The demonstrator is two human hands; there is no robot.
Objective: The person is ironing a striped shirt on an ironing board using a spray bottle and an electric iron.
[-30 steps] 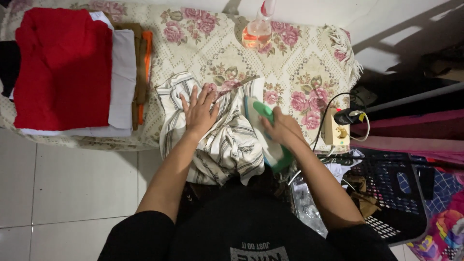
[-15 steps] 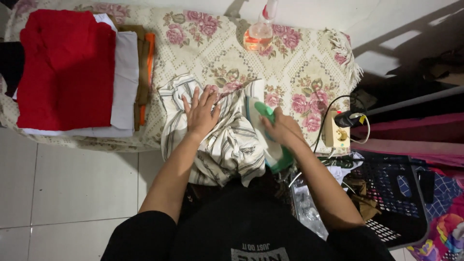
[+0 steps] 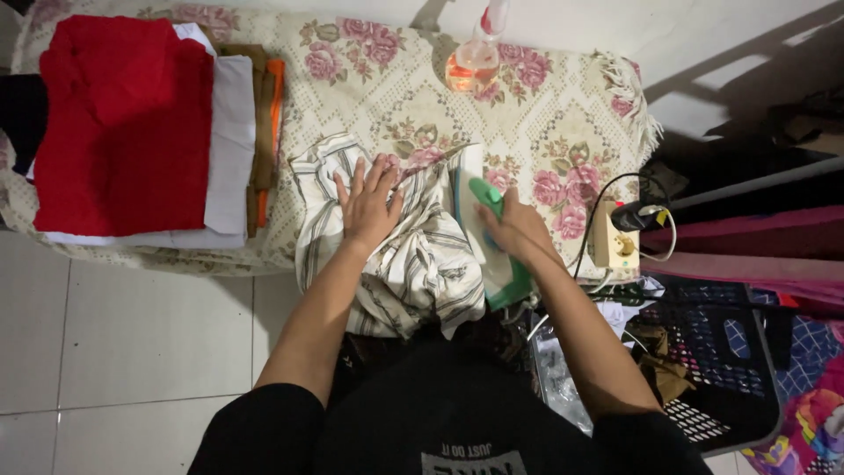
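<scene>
– Which step were you at?
– Pressing: your left hand [image 3: 367,207] lay flat, released, on the striped shirt [image 3: 400,255] at frame centre, while your right hand [image 3: 519,230] grasped the green iron [image 3: 494,242] at its right edge.
– Next?
– Probably gliding the iron leftward, clear of your fingers.

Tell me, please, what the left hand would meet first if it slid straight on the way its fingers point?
Probably only the bare floral cloth; the left hand lies flat on the striped garment, fingers pointing at the far edge.

right hand [image 3: 519,230] and green iron [image 3: 497,251] edged slightly forward
</scene>
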